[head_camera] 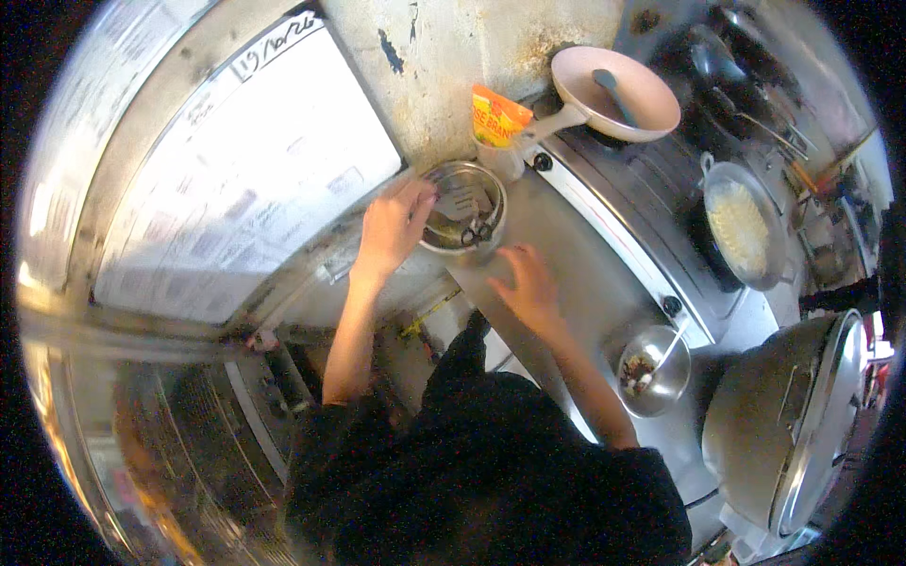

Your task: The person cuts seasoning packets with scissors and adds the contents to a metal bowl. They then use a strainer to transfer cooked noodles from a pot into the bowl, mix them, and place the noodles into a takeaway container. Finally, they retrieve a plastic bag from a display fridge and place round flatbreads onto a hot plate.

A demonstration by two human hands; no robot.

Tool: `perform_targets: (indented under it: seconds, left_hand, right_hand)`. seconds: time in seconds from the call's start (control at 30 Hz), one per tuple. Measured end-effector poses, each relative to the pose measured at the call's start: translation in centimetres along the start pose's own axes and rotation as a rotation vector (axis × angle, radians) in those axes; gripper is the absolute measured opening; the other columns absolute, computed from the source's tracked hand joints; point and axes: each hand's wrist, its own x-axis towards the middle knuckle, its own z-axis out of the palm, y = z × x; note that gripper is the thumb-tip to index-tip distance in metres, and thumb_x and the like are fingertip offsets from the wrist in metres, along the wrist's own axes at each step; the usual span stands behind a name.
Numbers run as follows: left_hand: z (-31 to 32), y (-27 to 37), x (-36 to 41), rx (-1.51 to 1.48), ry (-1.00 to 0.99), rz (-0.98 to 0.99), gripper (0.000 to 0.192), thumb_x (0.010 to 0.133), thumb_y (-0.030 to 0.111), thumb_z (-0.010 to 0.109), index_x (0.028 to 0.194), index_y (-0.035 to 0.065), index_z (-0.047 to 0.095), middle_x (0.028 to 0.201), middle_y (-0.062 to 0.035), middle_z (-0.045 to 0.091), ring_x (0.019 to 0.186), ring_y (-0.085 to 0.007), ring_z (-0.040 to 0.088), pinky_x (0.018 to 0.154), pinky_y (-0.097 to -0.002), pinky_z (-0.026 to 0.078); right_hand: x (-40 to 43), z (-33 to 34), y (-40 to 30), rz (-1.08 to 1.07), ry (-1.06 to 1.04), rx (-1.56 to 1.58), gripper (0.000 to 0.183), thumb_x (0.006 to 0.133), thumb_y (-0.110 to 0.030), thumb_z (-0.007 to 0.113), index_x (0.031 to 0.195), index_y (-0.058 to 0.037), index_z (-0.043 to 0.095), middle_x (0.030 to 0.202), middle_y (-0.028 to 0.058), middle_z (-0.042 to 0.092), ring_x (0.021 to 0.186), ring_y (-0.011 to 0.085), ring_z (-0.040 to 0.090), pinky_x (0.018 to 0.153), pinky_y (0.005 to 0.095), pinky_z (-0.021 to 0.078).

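A round metal pot stands at the near end of the steel counter, with kitchen utensils inside. Among them are a slotted turner and scissors with dark handles. My left hand is over the pot's left rim, fingers bent towards the thumb; whether something is pinched between them cannot be told. Just right of the pot, my right hand hovers near the counter edge, fingers apart and holding nothing. Behind the pot, an orange-and-yellow pouch sits in a translucent container.
The gas stove carries a pale frying pan with a grey spatula, its handle jutting towards the pouch. Farther right are a pan of pale food, a metal bowl with a spoon and a large lidded pot. A whiteboard is at left.
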Motion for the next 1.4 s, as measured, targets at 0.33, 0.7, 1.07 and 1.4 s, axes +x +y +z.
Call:
perform_targets:
  seconds: [0.33,0.7,1.07,1.4]
  left_hand:
    - [7.7,-20.3,0.6,0.440,-0.476,-0.055,0.028,0.076,0.010,0.053,0.103,0.0035,0.050,0.099,-0.0153,0.057,0.094,-0.0334,0.055,0.074,-0.0439,0.047]
    - [8.6,-22.5,0.9,0.489,-0.606,-0.006,0.026,0.080,0.022,0.056,0.098,0.0036,0.048,0.095,-0.0175,0.057,0.084,-0.0330,0.059,0.067,-0.0451,0.049]
    - [0.4,-15.2,-3.5,0.250,-0.279,-0.130,0.023,0.082,0.019,0.055,0.100,0.0066,0.047,0.093,-0.0167,0.058,0.085,-0.0383,0.056,0.069,-0.0460,0.044]
    - [-8.8,-9.7,-7.3,0.300,0.062,-0.180,0.018,0.080,0.009,0.057,0.094,0.0001,0.049,0.085,-0.0199,0.056,0.077,-0.0390,0.055,0.066,-0.0412,0.043]
  right_hand:
    - [6.2,6.6,-1.0,0.101,-0.022,-0.095,0.025,0.073,-0.019,0.063,0.097,-0.0184,0.062,0.103,0.0021,0.054,0.088,0.0224,0.056,0.075,0.0397,0.0454]
    - [-0.9,6.2,7.1,1.117,0.646,1.164,0.027,0.088,-0.032,0.053,0.099,-0.0070,0.054,0.083,0.0059,0.062,0.057,0.0109,0.055,0.046,0.0221,0.0413]
    - [-0.5,11.8,9.4,0.963,0.464,0.381,0.037,0.087,-0.032,0.053,0.109,-0.0031,0.049,0.095,0.0124,0.059,0.082,0.0233,0.056,0.069,0.0350,0.0463]
    - [1.7,24.0,-10.2,0.691,-0.767,1.609,0.053,0.082,-0.039,0.059,0.125,-0.0162,0.038,0.122,0.0044,0.044,0.113,0.0225,0.040,0.088,0.0466,0.0355]
